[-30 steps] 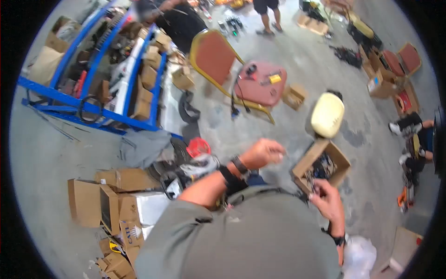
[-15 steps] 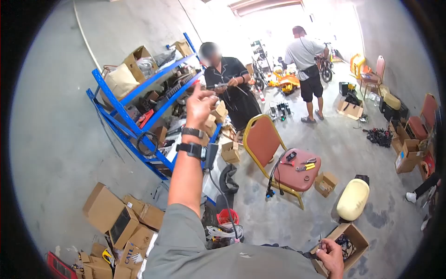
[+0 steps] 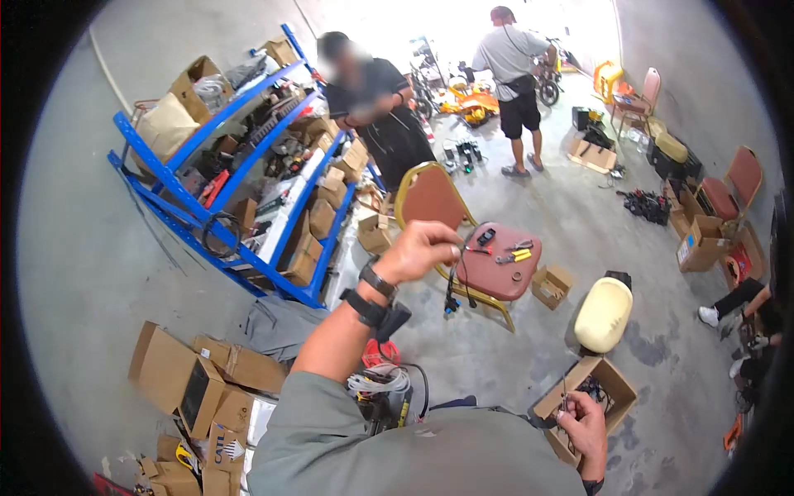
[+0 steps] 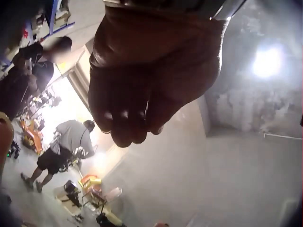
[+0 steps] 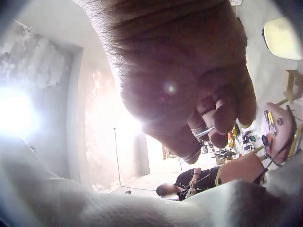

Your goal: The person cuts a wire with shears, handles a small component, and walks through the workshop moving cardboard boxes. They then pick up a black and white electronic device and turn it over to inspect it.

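In the head view my left hand [image 3: 418, 252] is held out in front of the red chair [image 3: 434, 198], its fingers curled in and thumb near the index finger. Nothing shows in it; the left wrist view also has the hand [image 4: 147, 85] with bent fingers. My right hand [image 3: 585, 423] is low at the right, beside an open cardboard box [image 3: 620, 382] of dark parts. It pinches a thin metal rod [image 3: 564, 385], which points upward. In the right wrist view a shiny piece of the rod [image 5: 205, 133] shows between the fingers and thumb of the hand [image 5: 180, 80].
Pliers [image 3: 514, 257] and a black cable lie on the chair seat [image 3: 496, 281]. A blue-framed shelf [image 3: 248, 165] stands at the left, cartons [image 3: 169, 372] below it. A person in black [image 3: 376, 107] and another in grey [image 3: 509, 58] stand ahead. A cream-coloured oval object [image 3: 604, 314] is at the right.
The head view has tilted up from the floor. My left hand went up toward the shelf with a finger extended, then came down and right, fingers curled. The right hand still holds the rod.
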`<state>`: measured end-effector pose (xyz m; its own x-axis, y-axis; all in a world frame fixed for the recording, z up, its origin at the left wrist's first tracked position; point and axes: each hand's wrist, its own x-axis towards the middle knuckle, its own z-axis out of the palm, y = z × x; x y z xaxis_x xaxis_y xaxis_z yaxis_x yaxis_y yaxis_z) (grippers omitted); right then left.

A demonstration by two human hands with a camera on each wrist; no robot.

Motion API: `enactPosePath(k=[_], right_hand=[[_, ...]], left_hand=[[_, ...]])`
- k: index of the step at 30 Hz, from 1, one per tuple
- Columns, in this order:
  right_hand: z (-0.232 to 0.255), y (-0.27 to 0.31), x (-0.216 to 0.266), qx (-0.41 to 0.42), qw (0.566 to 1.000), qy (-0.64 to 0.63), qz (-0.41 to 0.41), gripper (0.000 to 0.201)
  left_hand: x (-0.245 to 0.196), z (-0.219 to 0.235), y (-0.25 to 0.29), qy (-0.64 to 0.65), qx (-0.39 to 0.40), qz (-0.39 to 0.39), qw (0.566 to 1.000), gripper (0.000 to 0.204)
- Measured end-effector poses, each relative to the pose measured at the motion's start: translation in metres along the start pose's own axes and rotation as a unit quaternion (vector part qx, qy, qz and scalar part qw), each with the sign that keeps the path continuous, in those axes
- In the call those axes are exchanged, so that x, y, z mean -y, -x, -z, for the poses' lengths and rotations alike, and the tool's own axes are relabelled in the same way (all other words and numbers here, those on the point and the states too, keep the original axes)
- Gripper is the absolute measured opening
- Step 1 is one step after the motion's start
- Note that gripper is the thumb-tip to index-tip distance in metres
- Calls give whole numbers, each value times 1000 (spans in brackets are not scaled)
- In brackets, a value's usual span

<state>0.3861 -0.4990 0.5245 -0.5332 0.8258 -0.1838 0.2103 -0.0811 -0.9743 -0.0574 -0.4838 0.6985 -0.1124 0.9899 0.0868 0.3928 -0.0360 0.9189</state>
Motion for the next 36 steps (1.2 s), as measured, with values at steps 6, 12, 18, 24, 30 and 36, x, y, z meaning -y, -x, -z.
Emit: enactPosePath(k=[6,12,18,24,30,36], right_hand=[[-5,-4,16,16,1000,17,-17,38],[-9,-3,41,37,997,68,-9,40],[-17,-4,53,43,988,130,69,45],[-22,-4,58,52,971,196,123,47],[-27,-1,53,32,962,223,153,45],[-28,1,56,14,962,232,141,45]], left_hand=[[65,-92,25,75,137,88,984,18],[87,-150,47,231,160,139,950,19],[90,-176,54,243,230,112,936,22],[82,-196,67,283,231,147,919,20],[73,-196,70,241,234,143,931,19],[72,-196,73,244,235,154,928,18]])
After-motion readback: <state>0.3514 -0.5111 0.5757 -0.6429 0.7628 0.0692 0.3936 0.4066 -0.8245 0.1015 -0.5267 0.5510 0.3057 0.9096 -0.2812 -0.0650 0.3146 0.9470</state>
